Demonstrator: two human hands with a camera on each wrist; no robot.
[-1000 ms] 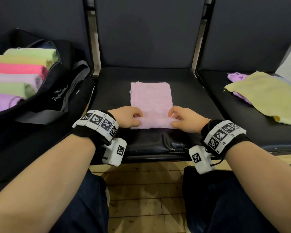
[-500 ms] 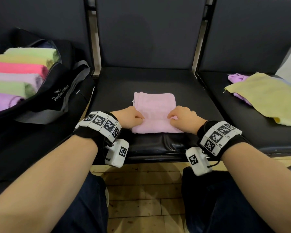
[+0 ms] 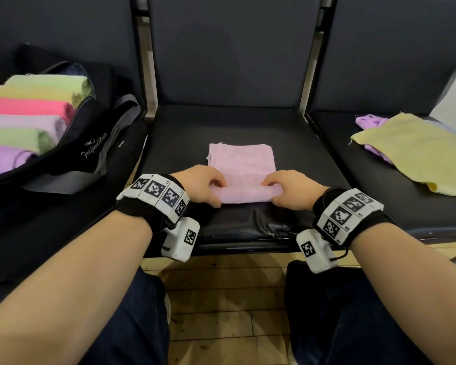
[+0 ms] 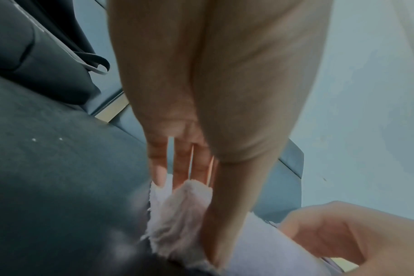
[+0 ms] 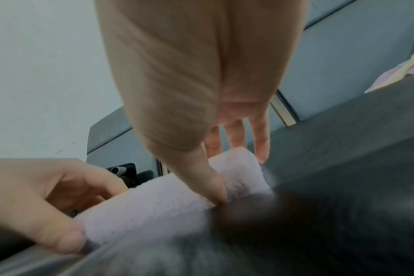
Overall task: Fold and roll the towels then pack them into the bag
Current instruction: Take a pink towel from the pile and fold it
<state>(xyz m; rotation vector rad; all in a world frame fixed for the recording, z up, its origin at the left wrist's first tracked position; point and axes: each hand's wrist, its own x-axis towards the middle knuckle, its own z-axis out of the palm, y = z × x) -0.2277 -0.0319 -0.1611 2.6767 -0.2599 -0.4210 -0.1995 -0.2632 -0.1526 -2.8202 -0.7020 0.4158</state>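
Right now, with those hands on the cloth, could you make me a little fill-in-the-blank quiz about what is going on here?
1. Both hands, the left hand and the right hand, are rolling a soft pale ____ terry towel on the middle seat.
2. The open black fabric bag on the left seat already holds ____ rolled towels.
3. On the right seat, a flat ____ cloth lies over a purple one.

Missing words: pink; six; yellow
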